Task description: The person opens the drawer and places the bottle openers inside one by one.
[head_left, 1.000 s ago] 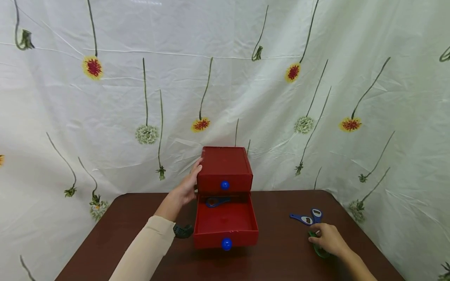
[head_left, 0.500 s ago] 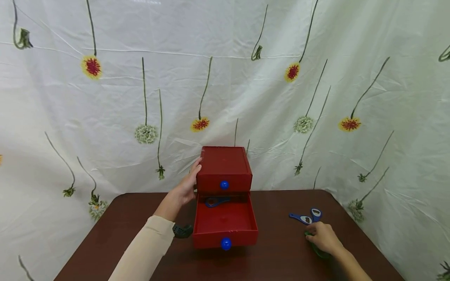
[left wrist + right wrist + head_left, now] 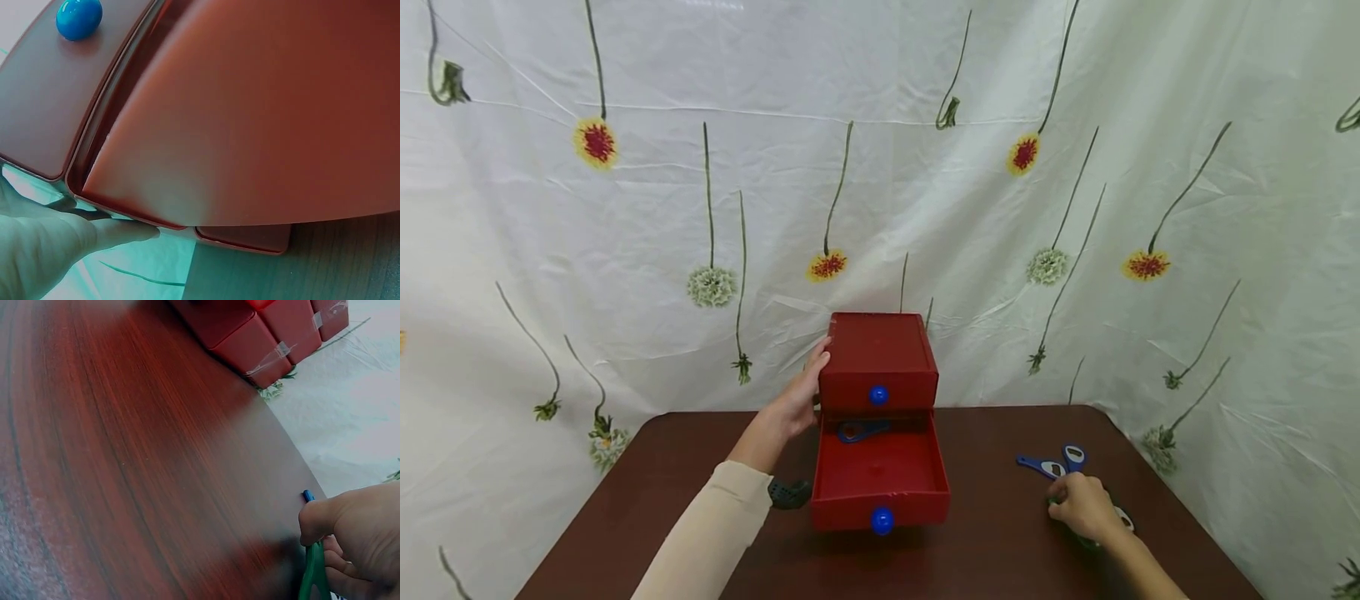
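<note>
In my judgement, the right hand (image 3: 1082,504) does best with a firm pinch on the slim green object with a long handle (image 3: 315,572), any lift going straight up, clear of the flat blue tool with a pale oval end (image 3: 1037,464); the left hand (image 3: 793,404), fingers extended, lies against the left side of the box-shaped red drawer unit with round blue knobs (image 3: 880,342), where light pressure should steady it; the green object is well right of the drawer unit, clamped between right thumb and fingers, partly hidden by the hand.
</note>
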